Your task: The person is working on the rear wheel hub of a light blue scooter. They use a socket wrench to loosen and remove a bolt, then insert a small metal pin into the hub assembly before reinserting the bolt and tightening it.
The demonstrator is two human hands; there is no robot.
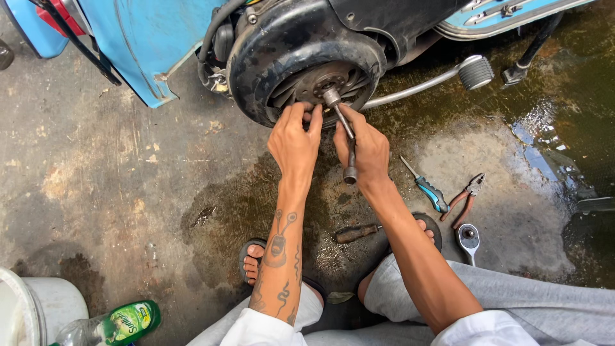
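Steel socket wrench (341, 128) is clamped in the right hand (364, 150), its socket on the hub of the black flywheel housing (301, 54) at the far centre. The left hand (295, 141), fingers curled loosely, touches the housing beside it. Pliers (466, 198) lie on the wet floor (128, 160), right.

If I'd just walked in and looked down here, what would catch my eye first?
Both hands at top centre: the right hand holds a metal socket wrench set on the hub of a black round engine cover, and the left hand rests its fingers on the cover beside it. To the right, a blue-handled screwdriver and red-handled pliers lie on the wet, stained concrete floor.
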